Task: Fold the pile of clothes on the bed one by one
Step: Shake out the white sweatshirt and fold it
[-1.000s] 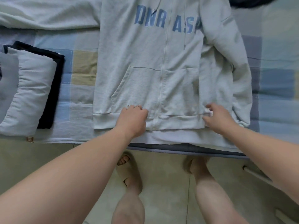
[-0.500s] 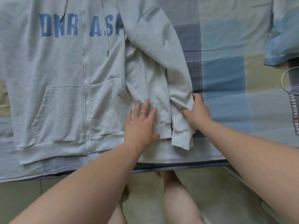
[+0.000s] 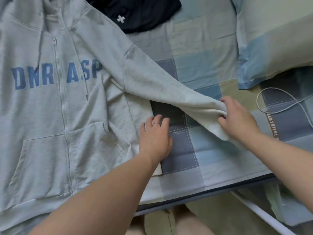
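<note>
A light grey zip hoodie (image 3: 50, 116) with blue letters lies face up on the checked bedsheet (image 3: 194, 65), its hem near the bed's front edge. Its right sleeve (image 3: 160, 85) stretches out diagonally to the right, lifted off the sheet. My right hand (image 3: 237, 117) grips the sleeve's cuff end. My left hand (image 3: 155, 138), a ring on one finger, lies flat with straight fingers on the hoodie's right side edge and the sheet beside it.
A dark navy garment (image 3: 140, 12) with a white cross mark lies at the top, behind the hoodie's shoulder. A pillow (image 3: 271, 48) sits at the upper right, with a white cable (image 3: 277, 100) looped below it. The bed's front edge (image 3: 220, 185) runs across; my legs and the floor show below.
My right hand has pulled the sleeve out from the hoodie's side toward the right and lifted it. My left hand slid right, to the body's side edge. The view shifted right and up.
</note>
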`<state>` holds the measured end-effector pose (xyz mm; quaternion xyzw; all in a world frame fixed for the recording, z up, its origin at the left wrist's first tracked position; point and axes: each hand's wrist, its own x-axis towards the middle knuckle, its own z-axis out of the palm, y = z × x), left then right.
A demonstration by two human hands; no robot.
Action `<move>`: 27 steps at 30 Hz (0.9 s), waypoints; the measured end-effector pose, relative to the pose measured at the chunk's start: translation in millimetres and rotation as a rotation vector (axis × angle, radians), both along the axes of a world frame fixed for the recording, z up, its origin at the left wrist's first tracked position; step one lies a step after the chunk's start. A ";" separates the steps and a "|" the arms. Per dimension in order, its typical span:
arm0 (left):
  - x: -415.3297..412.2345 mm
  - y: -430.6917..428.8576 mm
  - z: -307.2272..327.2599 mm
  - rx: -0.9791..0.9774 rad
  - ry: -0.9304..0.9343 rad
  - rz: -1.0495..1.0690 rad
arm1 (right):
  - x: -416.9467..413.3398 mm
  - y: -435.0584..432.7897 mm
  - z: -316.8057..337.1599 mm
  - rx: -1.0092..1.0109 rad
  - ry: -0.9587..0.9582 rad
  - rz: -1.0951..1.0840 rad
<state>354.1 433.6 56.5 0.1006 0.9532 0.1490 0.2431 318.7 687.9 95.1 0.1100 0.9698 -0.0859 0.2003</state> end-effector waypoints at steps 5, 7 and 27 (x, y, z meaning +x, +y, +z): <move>-64.1 21.3 17.8 -0.042 0.108 -0.024 | -29.0 39.3 9.6 0.307 -0.030 0.158; -88.0 34.3 22.2 -0.069 0.198 -0.025 | -48.8 55.2 17.9 0.294 0.107 0.155; -174.9 216.8 -7.6 -0.079 -0.190 -0.153 | -133.3 195.5 23.9 0.247 0.091 0.179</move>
